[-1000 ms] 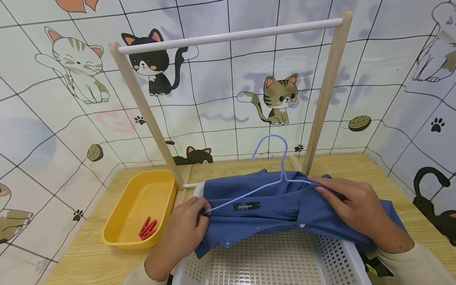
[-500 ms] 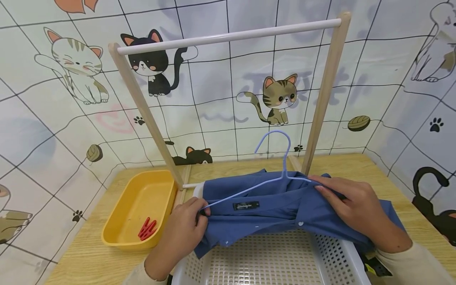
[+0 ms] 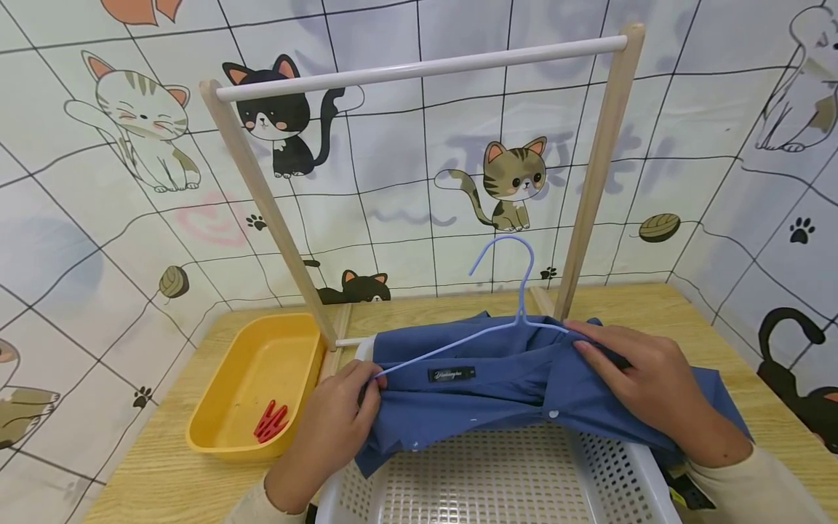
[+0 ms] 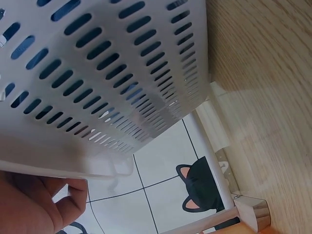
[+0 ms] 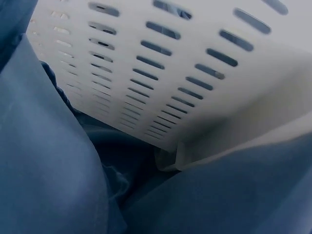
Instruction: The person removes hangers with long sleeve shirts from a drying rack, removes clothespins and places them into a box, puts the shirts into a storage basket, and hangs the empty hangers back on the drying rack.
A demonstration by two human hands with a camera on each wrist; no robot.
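A blue button-up shirt (image 3: 471,397) lies across the far part of a white perforated basket (image 3: 609,466), its collar label facing up. A light-blue hanger (image 3: 521,314) lies over its neck, hook upward. My left hand (image 3: 337,415) pinches the hanger's left end between thumb and fingers, at the shirt. On the other side my right hand (image 3: 644,378) holds the shirt's shoulder with the hanger's right arm under its fingertips; that end is hidden. In the left wrist view, the left fingers (image 4: 70,204) show beyond the basket rim. Blue cloth (image 5: 48,146) fills much of the right wrist view.
Behind the basket stands a wooden rack (image 3: 592,189) with a white top rail (image 3: 419,69). At the left is a yellow tray (image 3: 281,356) with red clothespins (image 3: 270,422) in it. A cat-patterned wall covering (image 3: 393,175) surrounds the wooden table (image 3: 150,466).
The hanger has tilted: its hook and left arm sit slightly higher than before. My left hand has shifted a little with the hanger's end; the right hand has barely moved.
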